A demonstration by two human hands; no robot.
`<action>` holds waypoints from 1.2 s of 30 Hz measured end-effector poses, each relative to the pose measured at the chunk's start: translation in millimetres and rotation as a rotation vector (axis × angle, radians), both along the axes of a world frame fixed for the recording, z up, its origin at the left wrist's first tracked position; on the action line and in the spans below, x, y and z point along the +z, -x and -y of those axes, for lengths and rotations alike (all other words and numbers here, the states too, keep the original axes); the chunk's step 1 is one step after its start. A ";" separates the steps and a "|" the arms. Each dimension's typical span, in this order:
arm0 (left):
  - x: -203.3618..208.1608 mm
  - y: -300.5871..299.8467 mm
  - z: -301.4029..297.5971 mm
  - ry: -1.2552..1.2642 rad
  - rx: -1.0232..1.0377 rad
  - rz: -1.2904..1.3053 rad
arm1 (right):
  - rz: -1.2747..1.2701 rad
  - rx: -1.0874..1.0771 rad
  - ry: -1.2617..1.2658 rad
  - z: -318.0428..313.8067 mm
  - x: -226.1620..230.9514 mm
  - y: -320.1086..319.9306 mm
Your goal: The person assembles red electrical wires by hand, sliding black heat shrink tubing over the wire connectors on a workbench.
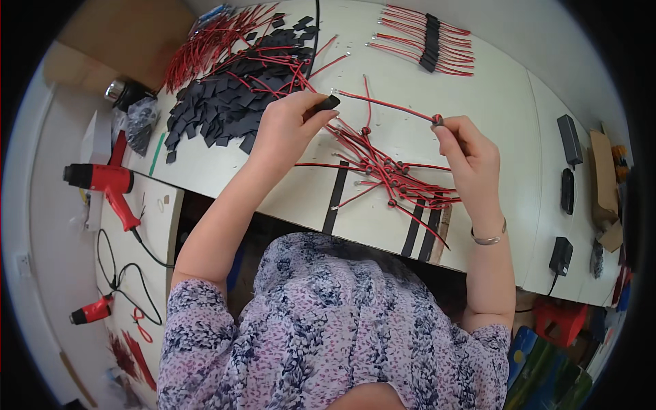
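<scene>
— At the white desk (478, 102), what does each hand have?

— The left hand (283, 126) has its grip pinched together on a short black sleeve (324, 105), held just above the desk's middle. The right hand (471, 154) has its grip clamped on the knotted end of a red-and-black wire (393, 106).

— How does the wire lie?

— Its long axis runs nearly level between the hands; its bare far end sits just beside the sleeve, so the left hand is nearer that tip.

— And around them?

— A tangle of wires (396, 179) lies below the hands toward the near edge, a heap of black pieces (219, 102) toward the far left corner, finished wires (427, 41) by the far edge, and a red heat gun (106, 183) on the side desk at left.
</scene>
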State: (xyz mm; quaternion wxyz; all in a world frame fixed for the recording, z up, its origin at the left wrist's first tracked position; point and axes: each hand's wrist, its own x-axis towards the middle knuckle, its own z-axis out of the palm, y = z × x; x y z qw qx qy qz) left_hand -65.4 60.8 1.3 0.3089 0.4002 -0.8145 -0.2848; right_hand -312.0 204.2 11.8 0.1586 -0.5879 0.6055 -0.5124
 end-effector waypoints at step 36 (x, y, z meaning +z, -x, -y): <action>-7.3 59.6 -70.0 -0.664 -0.187 -0.629 | 0.532 0.270 -0.224 5.7 -12.4 -4.6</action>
